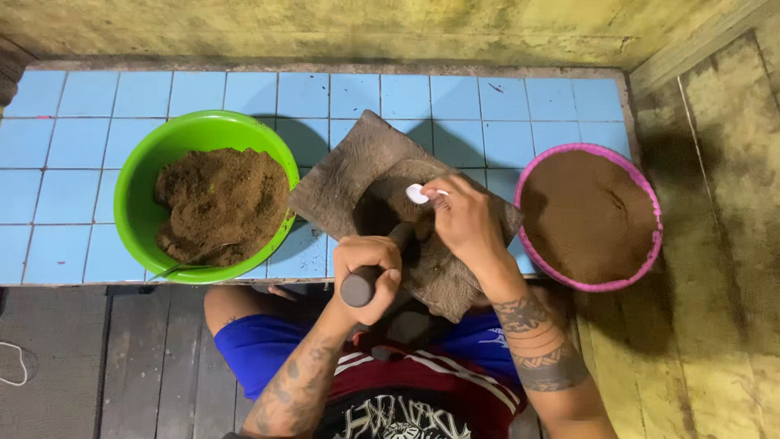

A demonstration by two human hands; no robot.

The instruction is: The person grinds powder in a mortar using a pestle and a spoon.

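A dark stone grinding slab (349, 175) lies on the blue tiled counter (73, 162), with brown paste in its hollow. My left hand (367, 272) is wrapped around the handle end of a dark stone pestle (363, 284) whose far end rests in the slab. My right hand (463, 218) holds a small white spoon (418, 193) over the paste in the slab. Left of the slab stands a green bowl (138, 187) heaped with coarse brown mix. Right of it stands a pink-rimmed bowl (650, 244) full of fine brown powder.
A metal spoon handle (180, 268) sticks out at the green bowl's near rim. A yellowish wall (341, 24) bounds the counter at the back and right. Dark wooden floorboards (106, 358) lie below the counter's near edge, by my knees.
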